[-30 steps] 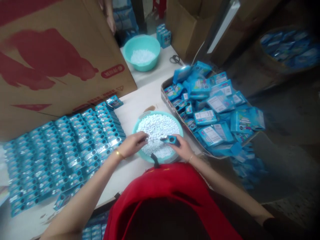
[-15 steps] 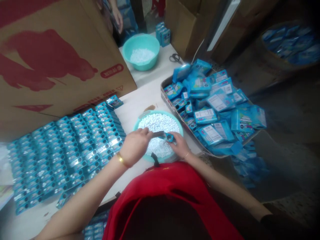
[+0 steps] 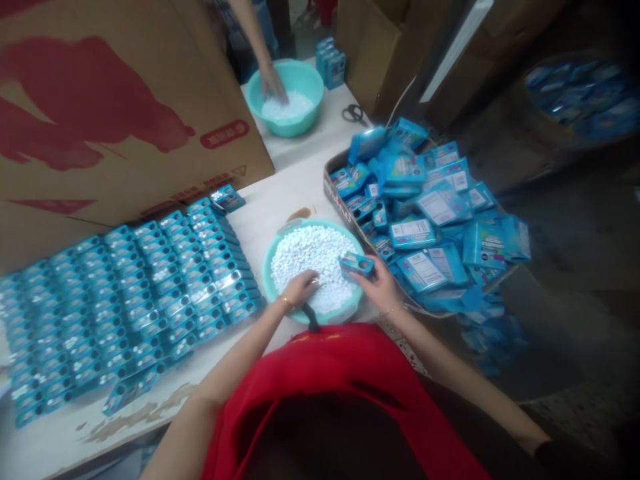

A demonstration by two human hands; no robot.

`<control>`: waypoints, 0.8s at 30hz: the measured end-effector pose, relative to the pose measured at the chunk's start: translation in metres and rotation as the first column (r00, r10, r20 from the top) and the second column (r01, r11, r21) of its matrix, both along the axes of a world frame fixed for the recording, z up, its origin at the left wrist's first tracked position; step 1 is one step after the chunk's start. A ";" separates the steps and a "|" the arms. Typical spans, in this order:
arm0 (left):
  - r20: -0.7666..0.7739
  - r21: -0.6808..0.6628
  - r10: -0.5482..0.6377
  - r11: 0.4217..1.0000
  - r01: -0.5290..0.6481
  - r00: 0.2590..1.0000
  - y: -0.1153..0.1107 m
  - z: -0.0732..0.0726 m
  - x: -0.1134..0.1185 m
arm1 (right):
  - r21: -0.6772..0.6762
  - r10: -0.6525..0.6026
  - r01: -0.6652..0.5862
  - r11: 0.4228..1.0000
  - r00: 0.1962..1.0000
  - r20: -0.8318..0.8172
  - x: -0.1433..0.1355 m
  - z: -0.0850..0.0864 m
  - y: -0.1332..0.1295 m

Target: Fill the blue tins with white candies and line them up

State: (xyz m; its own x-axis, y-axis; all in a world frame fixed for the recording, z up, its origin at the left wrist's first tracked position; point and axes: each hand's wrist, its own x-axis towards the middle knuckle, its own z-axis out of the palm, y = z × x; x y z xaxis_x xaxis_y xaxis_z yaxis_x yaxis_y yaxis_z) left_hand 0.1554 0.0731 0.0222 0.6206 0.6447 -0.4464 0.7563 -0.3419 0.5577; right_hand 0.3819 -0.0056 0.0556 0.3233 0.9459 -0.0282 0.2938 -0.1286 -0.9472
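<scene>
A teal bowl [image 3: 270,257] full of small white pellets [image 3: 310,257] sits on the table in front of me. My left hand [image 3: 301,288] rests in the pellets at the bowl's near side, fingers curled into them. My right hand [image 3: 380,285] holds a small blue box [image 3: 356,265] over the bowl's right rim. Rows of the same small blue boxes [image 3: 125,287], filled with pellets, lie side by side to the left.
A cardboard tray [image 3: 333,193] heaped with blue packets [image 3: 430,207] stands at the right. A large cardboard box [image 3: 115,107] leans at the back left. Farther back, another person's hand [image 3: 274,83] reaches into a second teal bowl [image 3: 285,100]; scissors [image 3: 355,115] lie nearby.
My left hand dropped from the small box back into the pellets. My right hand moved the box slightly right. The other person's hand went down into the far bowl.
</scene>
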 end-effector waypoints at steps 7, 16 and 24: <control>0.303 0.008 -0.013 1.000 0.011 0.953 0.022 0.074 -0.050 | 0.055 -0.026 0.021 0.998 0.995 0.098 -0.005 -0.006 -0.001; -0.231 0.300 -0.320 0.875 0.380 0.919 0.021 0.182 0.006 | 0.177 0.207 -0.288 0.941 0.906 0.369 -0.030 -0.011 0.006; -0.451 0.394 -0.286 0.786 0.476 0.845 0.007 0.210 0.026 | 0.194 0.184 -0.267 0.944 0.915 0.359 -0.028 -0.016 0.006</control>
